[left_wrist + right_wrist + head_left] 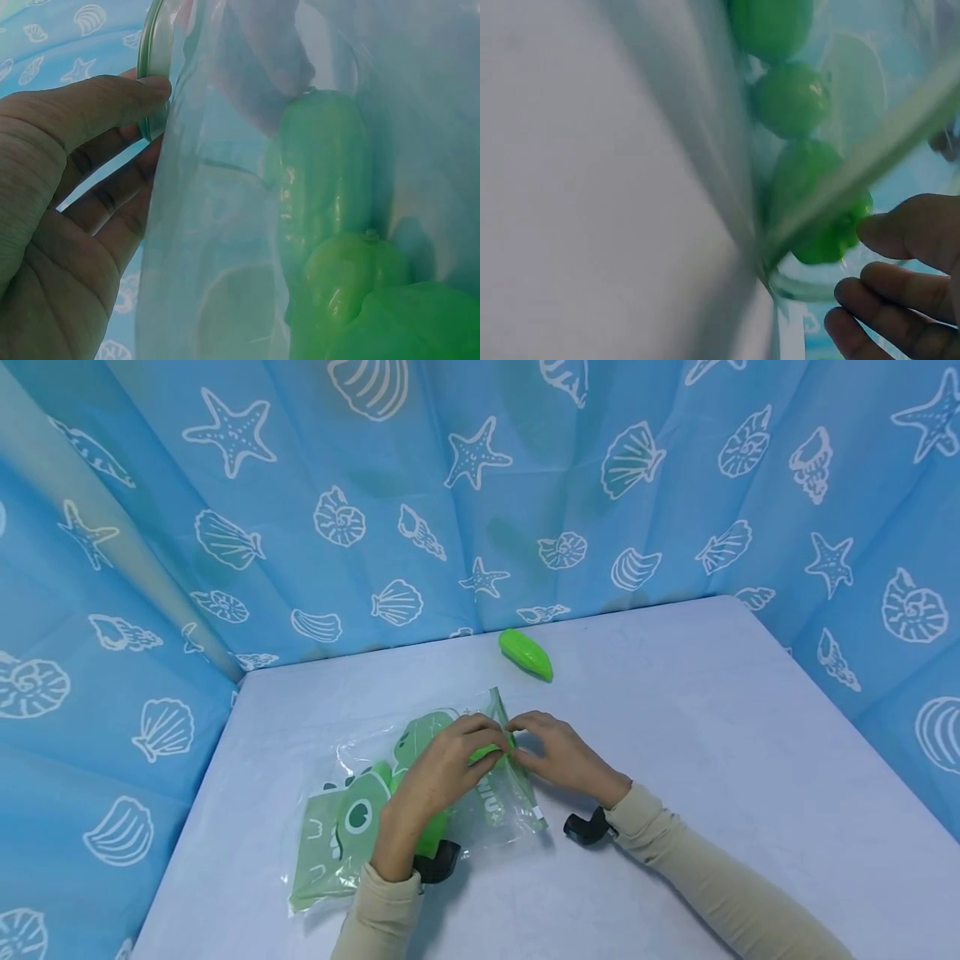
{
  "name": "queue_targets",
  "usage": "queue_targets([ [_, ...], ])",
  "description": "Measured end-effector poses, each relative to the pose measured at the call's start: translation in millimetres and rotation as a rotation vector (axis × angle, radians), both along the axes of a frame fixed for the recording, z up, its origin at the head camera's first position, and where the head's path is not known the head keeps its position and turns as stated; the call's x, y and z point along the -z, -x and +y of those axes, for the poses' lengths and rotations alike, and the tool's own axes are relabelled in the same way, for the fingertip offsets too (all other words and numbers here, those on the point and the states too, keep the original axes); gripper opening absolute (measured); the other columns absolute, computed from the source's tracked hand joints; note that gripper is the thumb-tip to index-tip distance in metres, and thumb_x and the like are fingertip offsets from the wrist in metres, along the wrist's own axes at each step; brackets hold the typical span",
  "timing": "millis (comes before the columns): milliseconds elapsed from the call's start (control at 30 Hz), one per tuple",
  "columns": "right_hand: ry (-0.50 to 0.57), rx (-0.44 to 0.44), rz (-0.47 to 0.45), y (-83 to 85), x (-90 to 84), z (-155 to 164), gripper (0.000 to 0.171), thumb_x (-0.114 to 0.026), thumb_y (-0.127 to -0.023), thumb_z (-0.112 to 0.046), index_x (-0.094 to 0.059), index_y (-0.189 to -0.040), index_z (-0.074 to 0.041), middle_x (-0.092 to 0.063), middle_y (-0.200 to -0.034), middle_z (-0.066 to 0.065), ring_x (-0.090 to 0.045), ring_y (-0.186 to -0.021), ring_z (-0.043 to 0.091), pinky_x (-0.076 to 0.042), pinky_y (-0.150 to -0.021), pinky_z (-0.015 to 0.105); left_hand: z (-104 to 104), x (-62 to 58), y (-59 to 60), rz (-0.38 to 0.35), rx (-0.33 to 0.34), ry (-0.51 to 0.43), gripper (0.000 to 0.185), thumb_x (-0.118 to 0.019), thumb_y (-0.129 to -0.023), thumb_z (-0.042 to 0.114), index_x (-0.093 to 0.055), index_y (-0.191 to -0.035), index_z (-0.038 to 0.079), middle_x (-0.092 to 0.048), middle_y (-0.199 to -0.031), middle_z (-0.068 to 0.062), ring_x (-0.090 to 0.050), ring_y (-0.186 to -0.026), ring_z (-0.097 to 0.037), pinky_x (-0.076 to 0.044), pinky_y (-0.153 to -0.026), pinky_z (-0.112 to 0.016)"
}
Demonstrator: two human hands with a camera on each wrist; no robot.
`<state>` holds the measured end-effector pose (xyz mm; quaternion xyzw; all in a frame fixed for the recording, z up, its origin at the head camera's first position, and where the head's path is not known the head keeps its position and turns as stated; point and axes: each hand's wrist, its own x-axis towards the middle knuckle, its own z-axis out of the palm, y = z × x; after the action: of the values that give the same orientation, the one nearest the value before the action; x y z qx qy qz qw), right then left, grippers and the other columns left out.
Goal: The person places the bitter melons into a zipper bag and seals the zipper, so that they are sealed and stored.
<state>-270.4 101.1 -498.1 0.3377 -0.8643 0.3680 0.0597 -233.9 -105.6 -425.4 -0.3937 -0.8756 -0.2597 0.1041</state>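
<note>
One loose green toy only in head view.

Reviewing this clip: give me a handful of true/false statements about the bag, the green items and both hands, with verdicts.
1. Both hands work at the zip edge of the clear plastic bag. True: the left hand and right hand meet at its strip.
2. The bag is empty. False: green toy pieces show through the plastic.
3. A green item lies alone on the table beyond the hands. True.
4. The bag hangs from the curtain. False: it lies on the table.
5. The left hand's fingers touch the bag's zip strip. True.
</note>
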Motion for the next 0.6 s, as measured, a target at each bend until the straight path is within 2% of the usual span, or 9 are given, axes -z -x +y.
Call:
queue_targets([
  [133,0.027,0.071,-0.007,9.4,1.4,8,0.035,-0.061,-0.089,-0.021,-0.055,-0.12,-0.007,-0.054,-0.12,0.004,-0.05,-0.113,0.02,-0.044,-0.091,0.039,1,0.2,-0.2,0.007,-0.012,0.01,0.012,-0.068,-0.083,0.008,-0.068,-0.093,0.016,-0.059,-0.102,0.004,-0.054,-0.096,-0.009,-0.046,-0.083,-0.023],
  [233,0.044,0.155,-0.021,18.4,3.6,13,0.035,-0.06,-0.09,-0.025,-0.056,-0.12,-0.007,-0.054,-0.119,0.003,-0.05,-0.112,0.02,-0.044,-0.089,0.039,0,-1.2,-0.6,0.008,-0.024,0.019,0.014,-0.068,-0.082,0.008,-0.069,-0.093,0.018,-0.059,-0.102,0.005,-0.054,-0.096,-0.008,-0.046,-0.082,-0.022],
  [400,0.107,0.287,-0.035,32.2,7.1,22,0.038,-0.061,-0.089,-0.029,-0.056,-0.12,-0.007,-0.055,-0.114,0.004,-0.051,-0.107,0.022,-0.044,-0.087,0.042,0,-0.5,-0.7,-0.015,-0.028,0.017,0.013,-0.068,-0.083,0.008,-0.069,-0.093,0.016,-0.059,-0.102,0.007,-0.053,-0.096,-0.006,-0.046,-0.083,-0.02],
  [600,0.195,0.395,-0.025,53.7,17.7,32,0.043,-0.064,-0.086,-0.031,-0.054,-0.121,-0.006,-0.054,-0.111,0.005,-0.051,-0.105,0.021,-0.042,-0.087,0.041,1,0.3,0.1,-0.019,-0.016,0.009,0.012,-0.068,-0.083,0.008,-0.069,-0.093,0.015,-0.059,-0.102,0.006,-0.054,-0.096,-0.008,-0.046,-0.083,-0.021],
])
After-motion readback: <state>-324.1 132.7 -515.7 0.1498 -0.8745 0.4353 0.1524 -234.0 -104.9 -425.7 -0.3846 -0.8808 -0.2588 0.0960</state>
